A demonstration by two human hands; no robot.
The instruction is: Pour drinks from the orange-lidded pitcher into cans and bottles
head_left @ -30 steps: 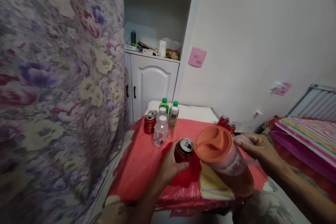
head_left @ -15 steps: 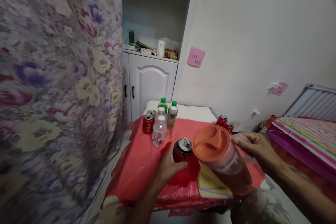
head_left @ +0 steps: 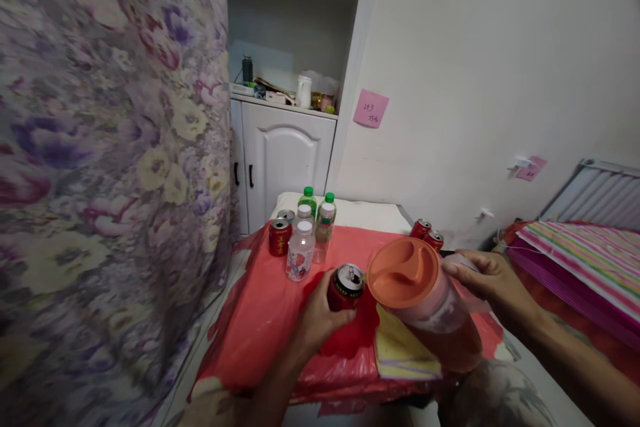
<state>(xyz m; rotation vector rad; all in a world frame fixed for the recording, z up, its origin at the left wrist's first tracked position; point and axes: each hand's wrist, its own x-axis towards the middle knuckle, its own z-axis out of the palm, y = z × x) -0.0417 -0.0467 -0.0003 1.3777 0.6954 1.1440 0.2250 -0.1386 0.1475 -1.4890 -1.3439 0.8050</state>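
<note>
My left hand (head_left: 319,317) is wrapped round an opened dark red drink can (head_left: 345,287), held upright over the table. In my right hand (head_left: 493,283) is the handle of a clear plastic pitcher (head_left: 440,320) with an orange lid (head_left: 404,273). The pitcher leans left, its lid edge beside the can's rim, and reddish-brown liquid shows inside it. Whether liquid is flowing into the can I cannot tell. Under the can lies something bright red (head_left: 350,340), partly hidden. A folded yellow cloth (head_left: 403,350) is below the pitcher.
Several plastic bottles (head_left: 301,252) and red cans (head_left: 279,237) stand at the table's back left. Two more red cans (head_left: 421,228) are behind the pitcher. Red plastic (head_left: 250,320) covers the table. A floral curtain (head_left: 115,147) hangs left, and a white cabinet (head_left: 287,160) stands behind.
The view has shifted slightly. My hands, the can and the tilted pitcher keep nearly the same positions relative to each other.
</note>
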